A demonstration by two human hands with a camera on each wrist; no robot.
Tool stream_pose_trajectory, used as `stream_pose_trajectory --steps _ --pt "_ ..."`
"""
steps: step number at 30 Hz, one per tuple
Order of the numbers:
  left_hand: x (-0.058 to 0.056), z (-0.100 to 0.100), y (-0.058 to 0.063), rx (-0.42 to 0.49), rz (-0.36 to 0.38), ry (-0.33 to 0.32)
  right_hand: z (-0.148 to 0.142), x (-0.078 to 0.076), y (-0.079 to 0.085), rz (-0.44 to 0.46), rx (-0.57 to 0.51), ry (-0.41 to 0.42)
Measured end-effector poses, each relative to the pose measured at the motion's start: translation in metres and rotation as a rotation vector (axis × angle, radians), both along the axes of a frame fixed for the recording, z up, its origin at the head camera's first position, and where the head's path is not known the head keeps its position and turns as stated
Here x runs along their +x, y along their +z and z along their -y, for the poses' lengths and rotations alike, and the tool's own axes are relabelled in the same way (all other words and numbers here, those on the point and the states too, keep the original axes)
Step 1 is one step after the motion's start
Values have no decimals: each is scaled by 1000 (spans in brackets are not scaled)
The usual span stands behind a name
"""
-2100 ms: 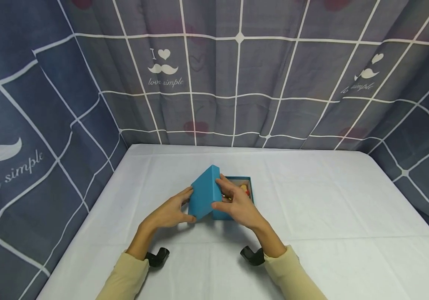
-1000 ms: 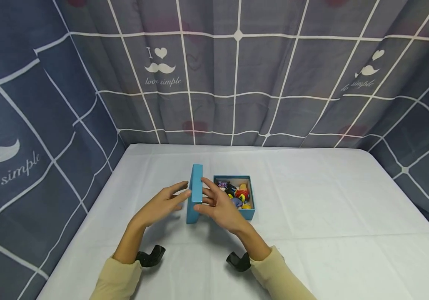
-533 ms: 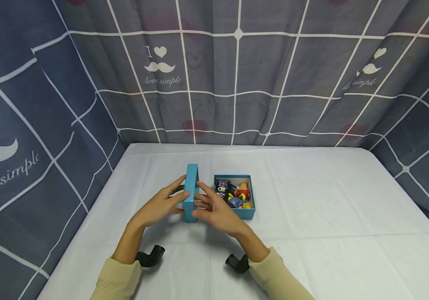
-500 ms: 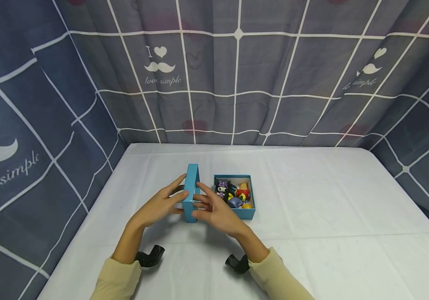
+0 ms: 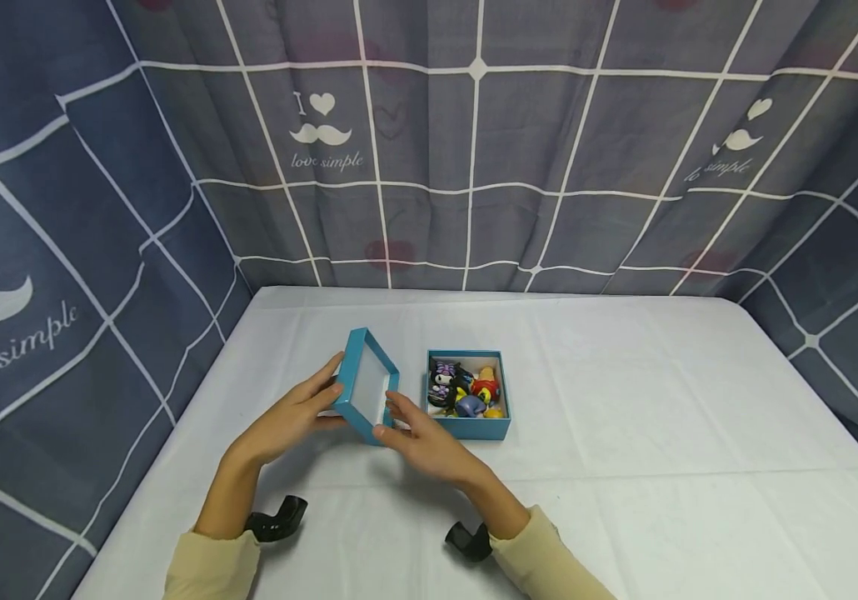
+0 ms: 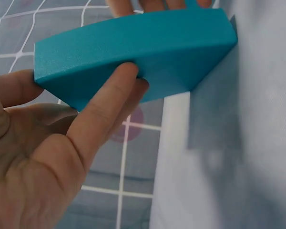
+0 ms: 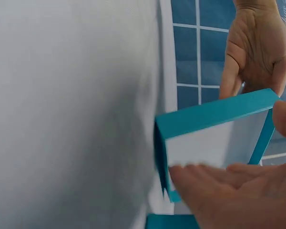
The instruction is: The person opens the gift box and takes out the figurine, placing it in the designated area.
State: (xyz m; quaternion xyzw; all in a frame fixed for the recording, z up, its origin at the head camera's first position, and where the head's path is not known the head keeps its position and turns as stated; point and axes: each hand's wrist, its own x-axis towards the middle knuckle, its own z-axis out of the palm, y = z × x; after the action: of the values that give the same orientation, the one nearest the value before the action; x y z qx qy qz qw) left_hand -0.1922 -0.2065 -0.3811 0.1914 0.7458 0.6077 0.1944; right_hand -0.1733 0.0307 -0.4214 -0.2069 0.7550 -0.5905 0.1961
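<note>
A blue box lid (image 5: pixel 354 371) stands tilted on its edge, its white inside facing right. My left hand (image 5: pixel 286 425) grips its left side, and in the left wrist view several fingers lie against the lid's (image 6: pixel 133 43) blue outer face. At the opposite edge my right hand (image 5: pixel 429 446) pinches the rim; the right wrist view shows its fingers over the lid's (image 7: pixel 214 114) lower wall. Right of the lid sits the uncovered blue box (image 5: pixel 474 429), holding several toy figures: a black-and-purple one (image 5: pixel 442 377), one in red (image 5: pixel 485 386) and a blue-grey one (image 5: pixel 470 406).
A white cloth (image 5: pixel 661 400) covers the table. Grey checked curtains (image 5: pixel 429 150) hang behind it and at both sides. A black wrist-worn device (image 5: pixel 277 521) sits on the left wrist, another black device (image 5: pixel 468 542) on the right.
The lid has gone left, away from the box, and turned so its white inside shows. Both hands moved with it. The figures, hidden at first, are now in plain sight.
</note>
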Motion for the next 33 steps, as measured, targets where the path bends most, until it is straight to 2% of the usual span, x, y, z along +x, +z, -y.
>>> stream_pose_trajectory --steps 3,6,10,14,17,22,24,30,33 --pt "2 10 -4 8 -13 24 5 1 -4 -53 67 -5" --pt "6 18 -5 -34 -34 65 10 2 -6 -77 122 -20" --pt "10 24 -8 -128 -43 108 13 4 -8 -26 123 -55" --pt "10 25 -13 -163 -49 142 13 5 -9 27 91 -104" --pt "8 23 -18 -217 -116 198 12 5 -10 38 74 -133" --pt "4 17 -24 -373 -251 285 12 5 -10 36 37 -124" --pt "1 15 -26 -394 -245 287 12 5 -10 38 23 -121" --pt "-5 13 -32 -412 -149 254 13 4 -11 24 4 -115" --pt "-6 13 -37 -434 -140 233 13 3 -12 21 -18 -103"
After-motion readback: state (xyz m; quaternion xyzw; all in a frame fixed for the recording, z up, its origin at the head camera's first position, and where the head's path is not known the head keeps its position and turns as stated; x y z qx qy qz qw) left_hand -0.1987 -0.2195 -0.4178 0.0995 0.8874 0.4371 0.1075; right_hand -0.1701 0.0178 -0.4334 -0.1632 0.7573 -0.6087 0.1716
